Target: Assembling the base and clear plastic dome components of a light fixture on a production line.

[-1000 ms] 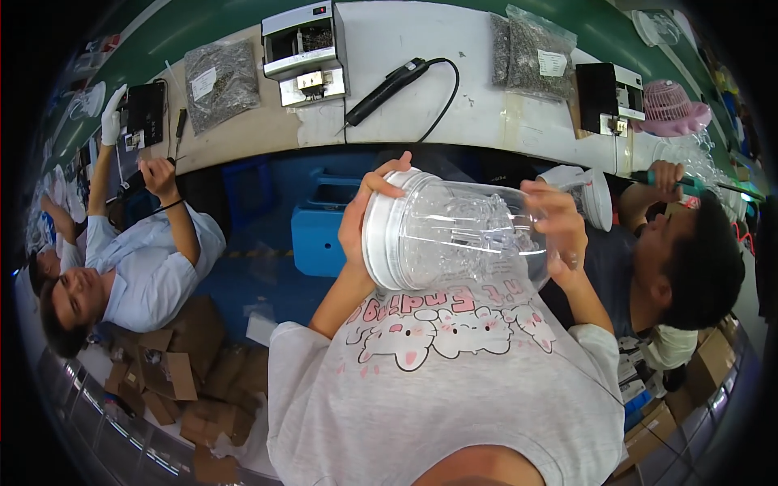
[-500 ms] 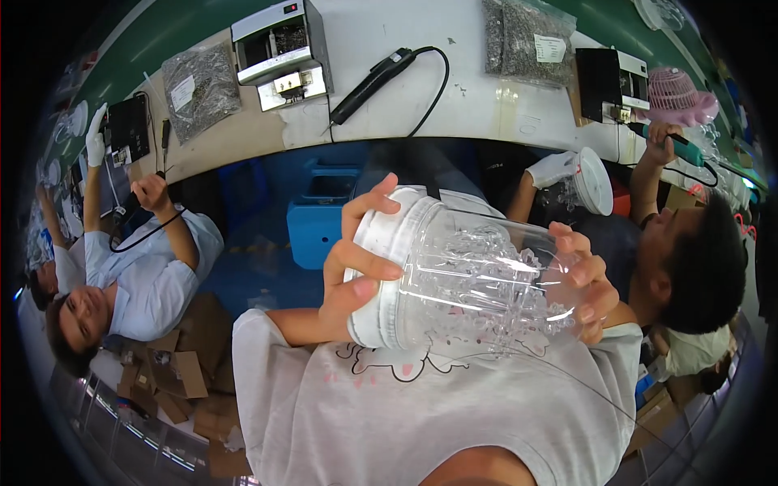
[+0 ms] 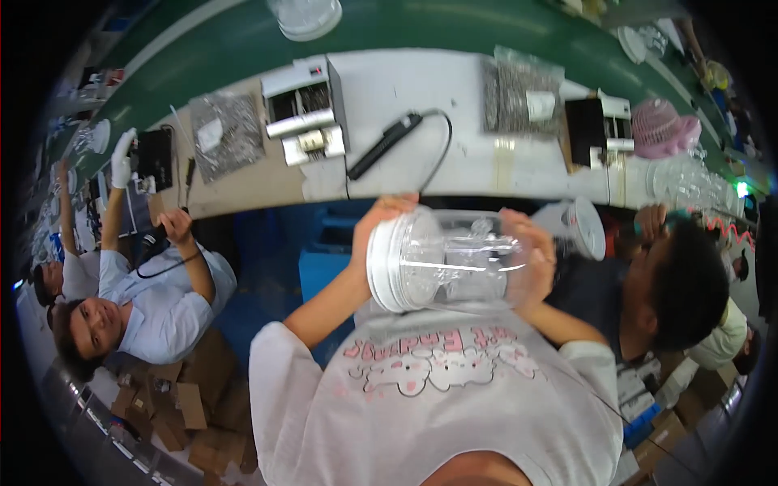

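- The person's left hand is curved round the white rim of a clear cylindrical container; its fingers reach over the rim's upper edge.
- The right hand spans the opposite, clear end, blurred; its exact finger contact cannot be told.
- The container lies on its side in the air, before the chest of a pale printed shirt; it is just short of the bench; clear moulded parts show inside, too glassy to count.
- Compared with half a second ago, the container is farther from the chest and nearly level, where it sloped down to the right; the left fingers, then spread across the front of the rim, now show mainly at its top.
- That change suggests the container is being turned about and handled, not worked on with a tool; both hands appear taken up by it.
- On the bench ahead lies a black corded driver, untouched; left of it stand a silver-and-black box and a bag of small dark metallic pieces.
- Co-workers sit on both sides; the one on the right has a similar white-ended container close by.
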`<state>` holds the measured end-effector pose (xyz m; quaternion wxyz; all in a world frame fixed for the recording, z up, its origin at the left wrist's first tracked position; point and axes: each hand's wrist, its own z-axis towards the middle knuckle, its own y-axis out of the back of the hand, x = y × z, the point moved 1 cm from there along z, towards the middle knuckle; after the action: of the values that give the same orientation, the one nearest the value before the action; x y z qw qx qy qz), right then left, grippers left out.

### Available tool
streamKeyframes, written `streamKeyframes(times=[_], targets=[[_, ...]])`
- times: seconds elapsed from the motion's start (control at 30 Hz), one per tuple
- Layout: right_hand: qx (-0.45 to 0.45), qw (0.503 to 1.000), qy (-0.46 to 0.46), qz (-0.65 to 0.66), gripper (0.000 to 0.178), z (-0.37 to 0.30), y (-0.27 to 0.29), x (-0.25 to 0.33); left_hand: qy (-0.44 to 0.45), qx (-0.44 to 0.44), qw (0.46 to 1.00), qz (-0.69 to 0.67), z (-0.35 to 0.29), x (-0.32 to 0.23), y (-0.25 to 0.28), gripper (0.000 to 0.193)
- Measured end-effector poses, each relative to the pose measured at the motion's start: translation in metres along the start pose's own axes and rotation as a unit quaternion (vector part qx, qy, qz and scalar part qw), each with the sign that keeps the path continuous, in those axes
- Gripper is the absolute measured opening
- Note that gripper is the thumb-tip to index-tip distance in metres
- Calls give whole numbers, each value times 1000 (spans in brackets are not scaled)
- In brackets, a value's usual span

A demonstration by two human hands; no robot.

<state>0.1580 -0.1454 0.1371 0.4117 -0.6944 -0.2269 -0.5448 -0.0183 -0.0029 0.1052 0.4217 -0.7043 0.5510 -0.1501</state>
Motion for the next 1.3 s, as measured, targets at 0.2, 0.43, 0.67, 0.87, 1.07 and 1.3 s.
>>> streamKeyframes(times=[0.2,0.43,0.67,0.87,1.07,1.3], targets=[[-95,976,-193,-25,38,-20,-9,-63,-106,23,992,65,16,45,124,12],[-37,979,-197,-46,29,-39,-21,-70,75,-104,991,-22,-10,52,145,27],[1,991,-111,-76,22,-95,-3,-90,-20,-72,997,-38,-44,103,163,34],[-98,980,-171,16,29,-160,20,-90,-5,-8,994,-104,-93,135,149,44],[-140,969,-202,12,29,-176,25,-100,-53,-3,997,-48,-116,158,150,48],[1,995,-91,-48,30,-124,-40,-88,-85,45,986,-136,-114,108,166,43]])
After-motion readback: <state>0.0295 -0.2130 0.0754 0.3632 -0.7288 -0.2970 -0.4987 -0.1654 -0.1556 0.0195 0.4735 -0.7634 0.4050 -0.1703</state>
